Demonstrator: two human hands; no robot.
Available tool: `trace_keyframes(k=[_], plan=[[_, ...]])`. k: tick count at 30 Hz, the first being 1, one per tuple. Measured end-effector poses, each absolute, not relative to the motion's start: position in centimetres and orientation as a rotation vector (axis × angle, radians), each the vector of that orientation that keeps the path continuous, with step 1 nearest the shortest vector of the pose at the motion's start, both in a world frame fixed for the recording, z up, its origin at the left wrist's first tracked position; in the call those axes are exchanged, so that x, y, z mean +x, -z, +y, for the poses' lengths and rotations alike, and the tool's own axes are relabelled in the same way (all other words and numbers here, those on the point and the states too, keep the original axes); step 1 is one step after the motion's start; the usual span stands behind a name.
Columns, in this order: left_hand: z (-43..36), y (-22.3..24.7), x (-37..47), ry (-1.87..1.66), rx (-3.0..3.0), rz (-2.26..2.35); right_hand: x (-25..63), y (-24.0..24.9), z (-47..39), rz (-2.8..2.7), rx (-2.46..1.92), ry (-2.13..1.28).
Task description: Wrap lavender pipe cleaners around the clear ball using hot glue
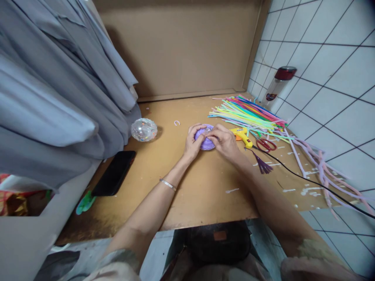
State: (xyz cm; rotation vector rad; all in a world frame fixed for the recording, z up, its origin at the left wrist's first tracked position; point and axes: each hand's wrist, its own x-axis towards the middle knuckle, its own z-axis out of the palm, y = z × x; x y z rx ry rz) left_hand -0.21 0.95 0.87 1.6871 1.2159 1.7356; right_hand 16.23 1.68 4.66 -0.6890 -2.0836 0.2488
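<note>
Near the middle of the wooden table is a round purple coiled piece (207, 144), held between both hands. My left hand (194, 142) is closed on its left side, the thumb lying on top. My right hand (224, 141) has its fingers pinched together over the upper right of the piece; whether they also hold something small there is hidden. A yellow glue gun (243, 136) lies just right of my right hand, with red-handled scissors (266, 145) beside it. A purple tassel (263, 164) rests nearer the front.
A clear ball (144, 130) and a black phone (115, 173) lie on the left. Colourful pipe cleaners (249, 113) and a red-lidded bottle (278, 86) are at the back right. A black cord (295, 174) crosses the right side; grey cloth (58, 86) hangs at the left.
</note>
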Motion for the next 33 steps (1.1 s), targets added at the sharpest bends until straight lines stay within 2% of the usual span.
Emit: trace_keyframes(k=[13,25,33], plan=[[1.43,-0.5,-0.59,-1.741,1.702,1.163,16.8,-4.95,2.61,-1.907,-0.777,-0.629],[1.4,-0.58,-0.39,-1.723,1.671,1.205,16.54,-4.83,2.0,-2.054,-0.719,-0.313],[1.31,-0.65,-0.33,-1.72,1.678,1.203,16.31,-4.89,1.79,-2.075,-0.773,-0.25]])
